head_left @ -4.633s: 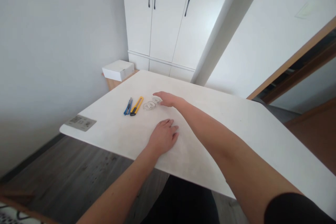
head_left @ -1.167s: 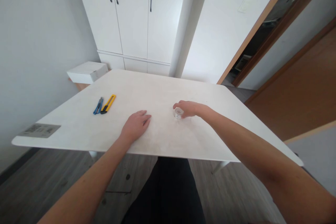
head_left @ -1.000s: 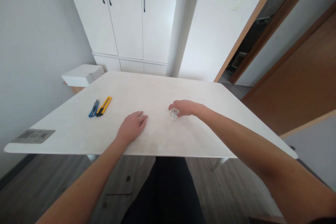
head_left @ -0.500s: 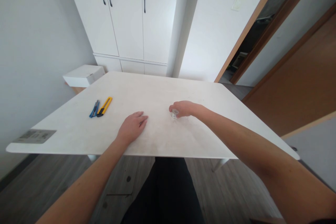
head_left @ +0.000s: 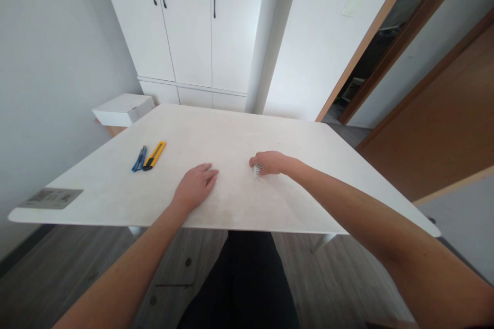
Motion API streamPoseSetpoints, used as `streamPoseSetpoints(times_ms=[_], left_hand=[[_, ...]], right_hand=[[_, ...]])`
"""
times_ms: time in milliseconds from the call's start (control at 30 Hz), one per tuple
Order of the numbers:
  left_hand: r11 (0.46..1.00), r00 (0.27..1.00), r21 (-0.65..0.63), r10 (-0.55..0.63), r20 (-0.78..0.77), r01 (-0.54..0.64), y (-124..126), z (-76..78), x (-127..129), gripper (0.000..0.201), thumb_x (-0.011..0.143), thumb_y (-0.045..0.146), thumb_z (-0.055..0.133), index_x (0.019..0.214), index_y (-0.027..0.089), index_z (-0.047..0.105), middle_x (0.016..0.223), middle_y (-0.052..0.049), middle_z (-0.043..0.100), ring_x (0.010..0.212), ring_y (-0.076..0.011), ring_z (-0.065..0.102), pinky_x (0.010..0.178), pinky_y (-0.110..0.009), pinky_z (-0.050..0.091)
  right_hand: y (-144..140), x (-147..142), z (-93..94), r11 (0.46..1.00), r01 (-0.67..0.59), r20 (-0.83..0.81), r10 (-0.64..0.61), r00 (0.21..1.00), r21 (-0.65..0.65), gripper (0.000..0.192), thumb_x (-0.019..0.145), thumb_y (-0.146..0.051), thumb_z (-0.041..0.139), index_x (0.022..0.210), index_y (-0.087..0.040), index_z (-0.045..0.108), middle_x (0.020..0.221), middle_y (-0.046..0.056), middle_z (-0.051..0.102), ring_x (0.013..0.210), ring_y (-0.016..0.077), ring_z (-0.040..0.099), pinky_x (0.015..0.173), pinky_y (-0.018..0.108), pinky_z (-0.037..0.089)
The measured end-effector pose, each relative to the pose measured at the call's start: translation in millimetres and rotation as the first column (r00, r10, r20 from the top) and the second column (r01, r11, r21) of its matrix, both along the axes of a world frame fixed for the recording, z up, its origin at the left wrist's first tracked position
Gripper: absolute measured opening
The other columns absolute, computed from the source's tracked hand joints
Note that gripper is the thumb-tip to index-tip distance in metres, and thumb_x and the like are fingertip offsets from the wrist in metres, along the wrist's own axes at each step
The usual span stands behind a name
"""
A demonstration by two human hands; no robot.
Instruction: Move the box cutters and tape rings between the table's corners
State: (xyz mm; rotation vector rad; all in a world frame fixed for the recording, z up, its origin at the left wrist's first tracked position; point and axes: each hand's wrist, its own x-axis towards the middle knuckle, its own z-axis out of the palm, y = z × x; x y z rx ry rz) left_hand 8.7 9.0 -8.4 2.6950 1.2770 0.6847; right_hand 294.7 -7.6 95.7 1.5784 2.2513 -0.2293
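Nearest the camera, at 6 o'clock, dark trousers show beneath the table (head_left: 116, 200) edge, with both bare forearms running up onto the white top. The left hand (head_left: 195, 185) lies flat, palm down, fingers extended and together, holding nothing; it rests on bare tabletop near the front edge, just left of centre. The right hand (head_left: 268, 162), a little farther in and at 1 o'clock of the left, is curled over a small clear tape roll (head_left: 257, 168); only a sliver of the roll shows below the knuckles, touching the tabletop. The fingers are closed around it, though how firm the grip is cannot be told. Judged from this, the step in hand is taking hold of the roll at mid-table; the next move would call for a secure pinch across the roll's rim before it leaves the surface, with the left hand free to steady or receive. Well apart, at 10 o'clock, a yellow cutter (head_left: 154, 155) and a blue cutter (head_left: 138, 159) lie side by side, untouched. A grey label (head_left: 50, 198) sits at the left corner. Beyond the far edge stand a white box (head_left: 123, 109) and a white cupboard (head_left: 193, 25).
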Motion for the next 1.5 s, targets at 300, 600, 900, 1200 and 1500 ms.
streamPoseSetpoints(times_ms=[300,600,900,1200,1500], left_hand=[[1.000,1.000,0.010,0.002,-0.017,-0.001,-1.0,2.3,0.3,0.042,0.098,0.037,0.040,0.119,0.022,0.073,0.133,-0.010,0.065,0.124,-0.0249,0.060,0.111,-0.041,0.045],[1.000,1.000,0.005,0.000,0.009,-0.001,-1.2,1.1,0.8,0.040,0.097,0.035,0.042,0.118,0.022,0.073,0.133,-0.011,0.065,0.124,-0.0264,0.060,0.111,-0.043,0.045],[1.000,1.000,0.025,-0.010,-0.002,0.010,0.1,-0.9,0.2,0.042,0.097,0.036,0.041,0.119,0.020,0.074,0.134,-0.012,0.065,0.124,-0.0270,0.061,0.110,-0.043,0.046],[0.997,0.999,0.060,-0.038,-0.010,0.039,6.4,-8.2,-1.4,0.048,0.097,0.041,0.037,0.118,0.019,0.074,0.132,-0.014,0.066,0.123,-0.0279,0.061,0.109,-0.044,0.046],[0.997,0.999,0.069,-0.038,-0.018,0.039,9.3,-11.6,-2.1,0.051,0.097,0.044,0.034,0.118,0.018,0.074,0.131,-0.014,0.066,0.123,-0.0284,0.061,0.109,-0.046,0.046]], right_hand=[[-1.8,-1.7,2.7,1.000,-0.026,0.002,0.026,1.000,0.000,0.039,0.084,-0.027,0.066,0.123,-0.028,0.062,0.118,0.007,0.064,0.102,0.0236,0.063,0.071,0.028,0.042],[-0.8,0.1,0.7,0.999,-0.033,0.020,0.033,0.999,-0.002,0.039,0.085,-0.027,0.066,0.124,-0.028,0.061,0.118,0.006,0.063,0.102,0.0226,0.063,0.069,0.027,0.040],[-3.1,4.2,4.2,1.000,0.010,-0.012,-0.010,1.000,0.011,0.040,0.085,-0.029,0.065,0.125,-0.029,0.060,0.119,0.007,0.064,0.101,0.0229,0.063,0.069,0.026,0.040],[-25.9,153.8,22.1,0.908,0.409,0.090,-0.417,0.904,0.096,0.046,0.082,-0.031,0.068,0.127,-0.025,0.061,0.113,0.007,0.069,0.092,0.0231,0.064,0.066,0.028,0.039],[-42.2,227.5,-11.3,0.787,0.609,0.082,-0.616,0.783,0.096,0.046,0.077,-0.026,0.069,0.122,-0.024,0.064,0.111,0.005,0.071,0.090,0.0221,0.064,0.064,0.027,0.040]])
